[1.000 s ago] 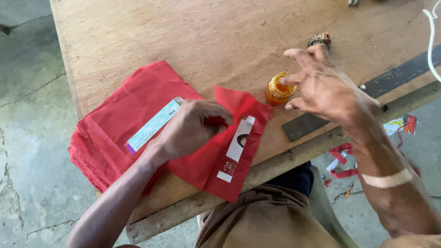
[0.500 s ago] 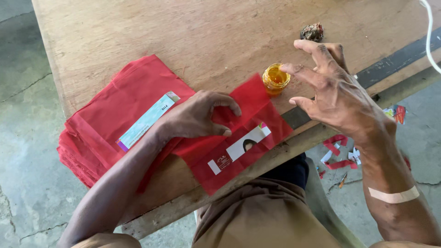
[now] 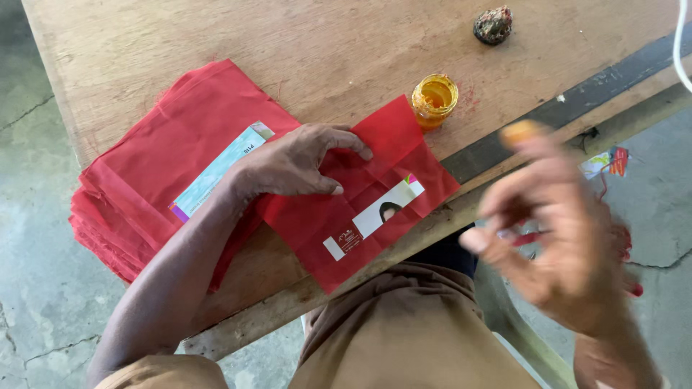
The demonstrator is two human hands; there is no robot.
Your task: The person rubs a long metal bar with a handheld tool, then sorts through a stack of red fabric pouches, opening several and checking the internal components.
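Head view, looking down at a wooden table (image 3: 346,43). Left hand (image 3: 292,162) lies flat on a folded red paper sheet (image 3: 360,209), fingers loosely spread, tips pressing the paper down, thumb out toward the crease. Nothing pinched, just palm-down hold. That sheet sits at the near edge of the table, its lower corner hanging past the edge, and a narrow white printed strip (image 3: 375,220) lies across its lower half, just below the left hand and not touched by it.

Right hand (image 3: 562,238) is raised off the table to the right, blurred, fingers apart and half curled, holding nothing that I can make out; index fingertip looks orange-yellow.

Stack of red paper sheets (image 3: 166,158) lies to the left, under the left forearm, with a pale greenish printed strip (image 3: 216,173) on top. Small open jar of orange-yellow paste (image 3: 435,99) stands just beyond the folded sheet's top corner, touching or nearly so. Dark lumpy object (image 3: 493,25) sits farther back, well apart. Long dark ruler-like bar (image 3: 569,108) runs along the table's right edge. Concrete floor (image 3: 36,302) below.
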